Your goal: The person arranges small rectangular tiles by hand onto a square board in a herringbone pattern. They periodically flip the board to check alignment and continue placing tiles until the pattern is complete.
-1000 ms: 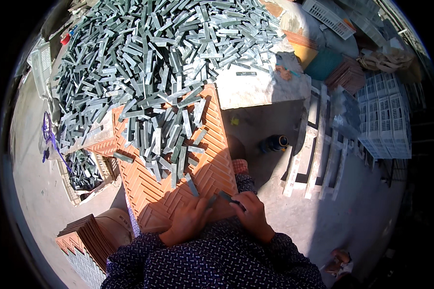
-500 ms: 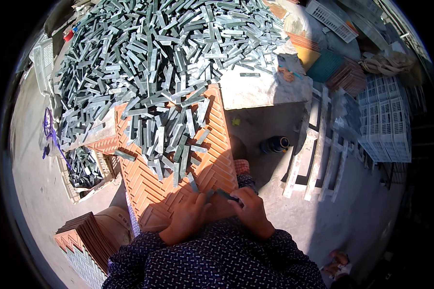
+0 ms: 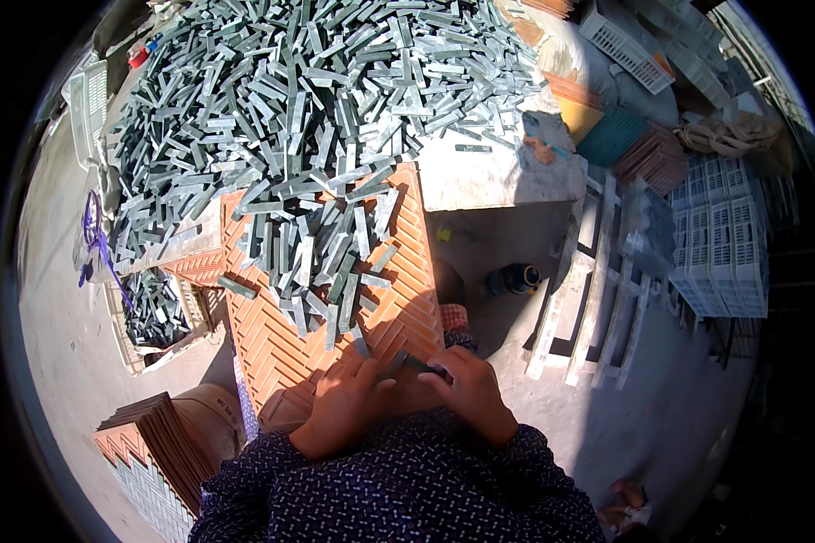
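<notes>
An orange tray (image 3: 398,308) moulded with a herringbone pattern of slots lies in front of me, its near part in shade. Loose grey-green stone strips (image 3: 308,258) are heaped on its far part. My left hand (image 3: 346,398) rests over the near part, fingers stretched forward and thumb apart, its fingertips beside a stone strip. At the near right my right hand (image 3: 473,387) has its thumb and fingers bent around the end of a dark stone strip (image 3: 416,362). Another strip (image 3: 395,364) lies between the hands. Shade and the fingers partly hide both strips.
A large pile of stone strips (image 3: 272,100) covers the pale table (image 3: 480,176) beyond the tray. A crate of strips (image 3: 136,357) and stacked trays (image 3: 154,443) stand at left. At right are a white pallet (image 3: 589,271), stacked crates (image 3: 720,235) and a dark bottle (image 3: 513,279).
My left hand's fingers have spread and shifted slightly left. My right hand stays at the near right of the tray, still at the dark strip. The view has tilted a little.
</notes>
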A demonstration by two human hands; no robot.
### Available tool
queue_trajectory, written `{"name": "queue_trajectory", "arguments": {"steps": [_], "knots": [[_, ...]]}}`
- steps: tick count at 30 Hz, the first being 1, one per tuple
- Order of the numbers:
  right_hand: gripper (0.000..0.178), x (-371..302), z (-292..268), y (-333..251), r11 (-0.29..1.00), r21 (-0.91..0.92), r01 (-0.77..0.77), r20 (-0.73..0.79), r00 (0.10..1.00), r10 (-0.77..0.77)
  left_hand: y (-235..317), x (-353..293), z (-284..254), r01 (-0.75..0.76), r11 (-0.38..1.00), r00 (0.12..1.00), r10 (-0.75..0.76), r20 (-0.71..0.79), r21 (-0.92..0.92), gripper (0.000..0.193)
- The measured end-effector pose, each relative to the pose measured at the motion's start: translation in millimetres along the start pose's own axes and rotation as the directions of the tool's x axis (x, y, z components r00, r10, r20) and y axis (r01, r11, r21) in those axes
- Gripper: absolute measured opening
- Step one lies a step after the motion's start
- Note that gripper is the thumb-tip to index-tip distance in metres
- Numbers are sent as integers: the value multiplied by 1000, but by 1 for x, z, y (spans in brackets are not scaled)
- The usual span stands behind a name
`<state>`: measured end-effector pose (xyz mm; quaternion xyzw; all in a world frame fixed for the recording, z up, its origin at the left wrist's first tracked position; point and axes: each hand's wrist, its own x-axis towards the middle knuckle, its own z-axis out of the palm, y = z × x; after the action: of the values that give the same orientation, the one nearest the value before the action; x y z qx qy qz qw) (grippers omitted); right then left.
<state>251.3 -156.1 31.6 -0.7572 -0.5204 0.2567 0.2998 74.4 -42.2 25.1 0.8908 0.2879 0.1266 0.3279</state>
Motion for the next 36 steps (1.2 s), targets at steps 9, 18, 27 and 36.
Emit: {"name": "queue_trajectory", "arguments": {"steps": [9,18,27,36], "knots": [[16,27,19,-26,991,-55,121,-44,991,-123,-15,-29,-18,13,998,1000,-12,14,-67,21],[17,23,18,-24,990,113,81,-47,996,-76,-18,-20,2,-84,993,996,79,52,85,19],[23,-10,13,2,998,-8,56,-40,998,-56,-8,-12,-3,-43,999,987,39,158,26,19],[22,-18,21,9,998,-49,49,-153,987,-56,-3,-4,8,-204,972,965,179,193,119,28]]}}
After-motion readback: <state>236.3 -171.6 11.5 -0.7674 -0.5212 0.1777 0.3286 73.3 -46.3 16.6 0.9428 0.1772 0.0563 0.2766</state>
